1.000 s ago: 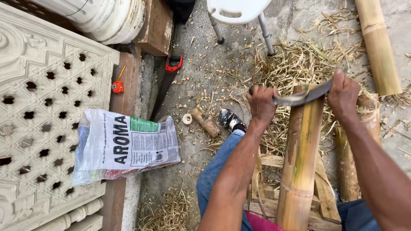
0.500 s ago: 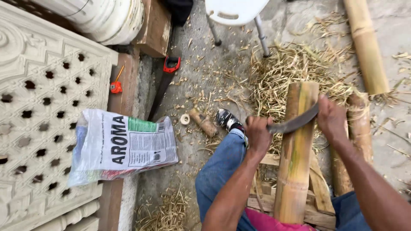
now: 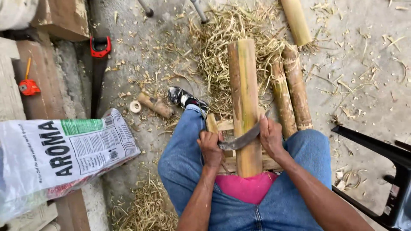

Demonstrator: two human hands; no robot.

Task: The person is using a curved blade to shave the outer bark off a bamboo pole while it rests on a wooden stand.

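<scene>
Centrally, a thick bamboo pole (image 3: 245,102) is being propped lengthwise between the knees of a seated person in blue jeans, its near end being pressed against a pink cloth (image 3: 247,187) at the lap and its far end being surrounded by a heap of straw-like shavings (image 3: 214,38). Two thinner bamboo lengths (image 3: 291,92) are being kept just beside it on the right, and a further pole (image 3: 296,21) is being partly cut off by the top edge. On the left, a red-handled handsaw (image 3: 98,72), a short bamboo offcut (image 3: 156,105), a small ring-shaped slice (image 3: 135,106), an orange tape measure (image 3: 29,87) and a printed white sack (image 3: 60,158) are being shown on the gritty concrete floor (image 3: 364,85) and on the boards beside it. At the lower right, part of a black chair frame (image 3: 376,149) is being shown. A curved blade (image 3: 240,140) is being laid crosswise over the pole, near its lower end. The left hand (image 3: 211,149) is being clenched around one end of the blade, knuckles upward; the right hand (image 3: 271,136) is being closed over the other end, so that the edge is being held against the bamboo skin by both fists.
</scene>
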